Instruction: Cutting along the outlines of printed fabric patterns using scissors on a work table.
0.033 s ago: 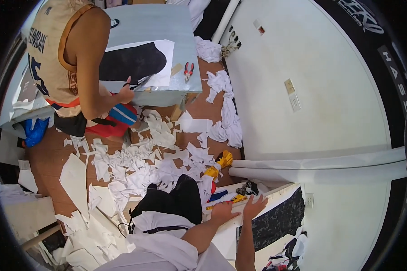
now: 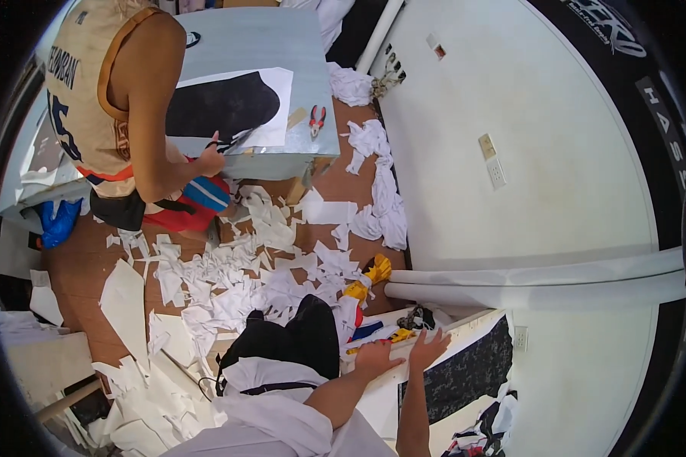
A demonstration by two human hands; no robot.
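Note:
My left hand (image 2: 375, 359) lies at the edge of a white work surface (image 2: 385, 407), its fingers stretched toward the right. Just right of it, my right hand (image 2: 428, 350) is raised a little, palm facing the surface edge and fingers spread. Neither hand shows anything held. Beside my right forearm lies a dark patterned piece of fabric (image 2: 472, 373) on the white surface. Behind my hands is a narrow space with colored cloth scraps, among them a blue scrap (image 2: 368, 330) and a dark one (image 2: 418, 317).
White scraps (image 2: 229, 289) litter the brown floor. A co-worker (image 2: 122, 114) cuts with scissors (image 2: 219, 143) around a black piece (image 2: 225, 105) on a blue-grey table (image 2: 244, 38); red-handled pliers (image 2: 317, 120) lie there. Long white rolls (image 2: 541, 282) reach the right wall. Mixed cloth (image 2: 488, 430) lies lower right.

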